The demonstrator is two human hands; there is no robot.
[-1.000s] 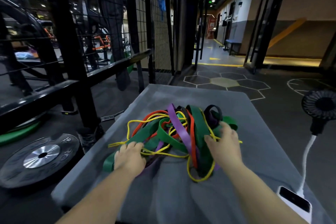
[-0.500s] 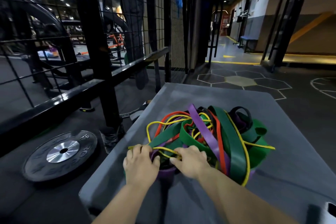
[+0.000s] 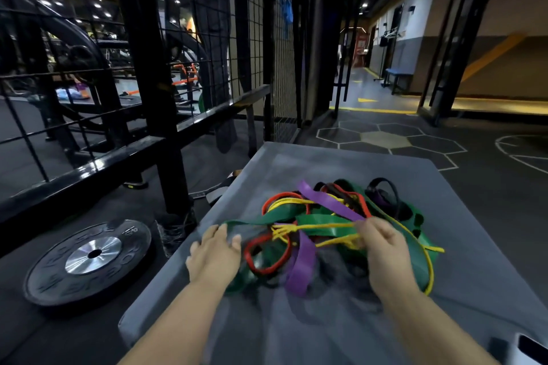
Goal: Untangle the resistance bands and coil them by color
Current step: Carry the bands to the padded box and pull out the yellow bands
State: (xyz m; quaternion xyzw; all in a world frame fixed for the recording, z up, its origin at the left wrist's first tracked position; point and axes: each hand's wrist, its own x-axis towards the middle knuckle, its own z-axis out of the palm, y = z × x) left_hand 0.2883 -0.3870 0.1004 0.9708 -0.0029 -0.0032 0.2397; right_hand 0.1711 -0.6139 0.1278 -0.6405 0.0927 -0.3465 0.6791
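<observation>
A tangled heap of resistance bands lies on the grey padded bench (image 3: 296, 320). It holds wide green bands (image 3: 323, 221), a purple band (image 3: 302, 267), a thin red band (image 3: 267, 258), thin yellow bands (image 3: 323, 227) and a black band (image 3: 385, 187) at the back. My right hand (image 3: 382, 249) pinches yellow strands at the heap's near right and holds them lifted. My left hand (image 3: 215, 252) lies at the heap's left edge with straight fingers, touching a stretched green band. The yellow strands run taut from a knot in the middle to my right hand.
A black weight plate (image 3: 89, 258) lies on the floor to the left. A black steel rack post (image 3: 166, 127) and wire mesh stand behind it. A white device (image 3: 530, 350) sits at the bench's near right corner. Dark gym floor lies beyond the bench.
My hands have moved apart: the right one went right, pulling yellow strands taut, and the left one let go and opened. The heap has spread toward me, exposing red and purple loops.
</observation>
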